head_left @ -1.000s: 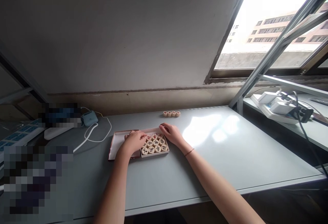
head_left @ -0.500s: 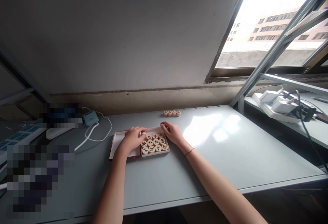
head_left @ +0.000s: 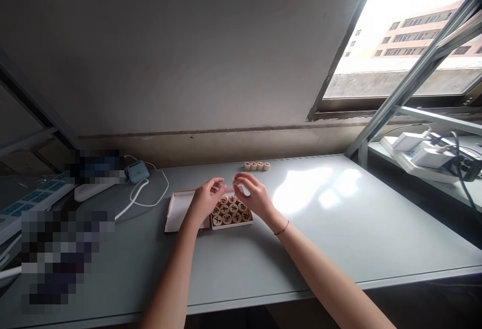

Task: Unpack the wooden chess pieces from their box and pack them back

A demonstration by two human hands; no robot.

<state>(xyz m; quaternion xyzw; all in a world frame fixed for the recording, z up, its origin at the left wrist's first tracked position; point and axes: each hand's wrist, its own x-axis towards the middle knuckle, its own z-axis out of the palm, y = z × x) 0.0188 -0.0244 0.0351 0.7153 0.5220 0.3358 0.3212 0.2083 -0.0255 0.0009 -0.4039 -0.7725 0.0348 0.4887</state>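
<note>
Transferred since earlier: one xiangqi piece (head_left: 234, 181), pinched by my right hand (head_left: 259, 198) at the xiangqi box's (head_left: 232, 225) far edge; my left hand (head_left: 207, 198) is half-open at its left.

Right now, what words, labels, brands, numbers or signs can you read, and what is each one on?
"馬", apparently, in black: front-row piece, second from left, in the box.
Other boxed pieces: black or red characters, too small to read surely.
Four pieces near the wall: red characters, too small.
Pale blue device: any marking is too small.
</note>
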